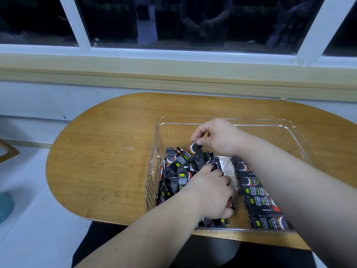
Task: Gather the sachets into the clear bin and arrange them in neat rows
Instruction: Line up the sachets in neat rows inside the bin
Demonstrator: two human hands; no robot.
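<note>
Seems gathered: every sachet in sight inside the clear bin (270, 120) on the wooden table (106, 161). Only partly sorted, though. One neat row (258, 198) down the bin's right side, half under the right forearm, and a jumbled heap (173, 171) on the left. Pinches a single sachet (190, 153) by its top end with the right hand (218, 138); buries the left hand (210, 192) in the heap, fingers curled over several. Bare bin floor between for more rows. Dark window (173, 26) behind, well clear.
</note>
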